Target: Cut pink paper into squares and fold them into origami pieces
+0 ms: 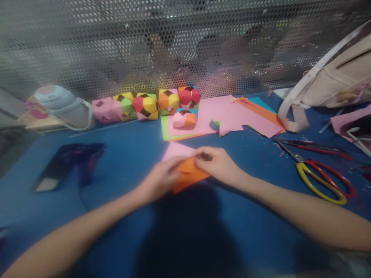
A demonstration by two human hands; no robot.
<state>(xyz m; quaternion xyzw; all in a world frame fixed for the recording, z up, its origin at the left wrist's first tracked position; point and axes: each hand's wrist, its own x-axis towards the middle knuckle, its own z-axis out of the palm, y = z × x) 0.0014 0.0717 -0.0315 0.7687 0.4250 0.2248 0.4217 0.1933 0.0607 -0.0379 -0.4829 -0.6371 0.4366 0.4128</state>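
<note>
Far left on the blue surface point(124, 150): flat dark slab point(51, 170), blurred; pale bottle point(65, 106) behind it. Next, row of folded paper shapes point(145, 106). Left hand point(162, 178) blurred, gripping left side of orange paper point(188, 178), mid-surface, near edge folded-looking pink sheet point(176, 150). Right hand point(216, 162) pinching its upper right, fingertips bunched. Right: yellow-and-red-handled scissors point(304, 164) lying open-bladed or not, can't tell; beige bag point(333, 79) behind.

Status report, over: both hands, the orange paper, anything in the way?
Left hand, right hand: both gripping orange paper. Fold details blurred. Pink paper just beyond; scissors off right, apart from both hands.
</note>
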